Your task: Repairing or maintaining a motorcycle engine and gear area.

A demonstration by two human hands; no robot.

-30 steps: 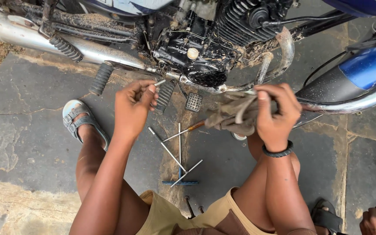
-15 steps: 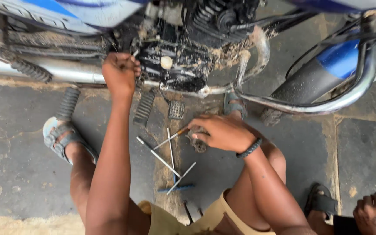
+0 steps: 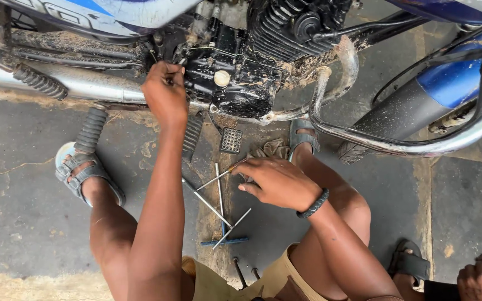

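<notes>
Screwdriver (image 3: pixel 225 174) lies on the stone floor (image 3: pixel 23 212) at about 9 o'clock from my right hand (image 3: pixel 277 181), tip end touching the fingers; long axis runs roughly 8 to 2 o'clock. Right hand is nearer, curled narrow over the handle end; I cannot tell whether it grips. Rag (image 3: pixel 271 149) just beyond at 12 o'clock. More rod tools (image 3: pixel 218 214) crossed at 7 o'clock. Left hand (image 3: pixel 165 92) up at 11 o'clock, fingers pinched at the engine (image 3: pixel 235 72); what they hold is hidden.
</notes>
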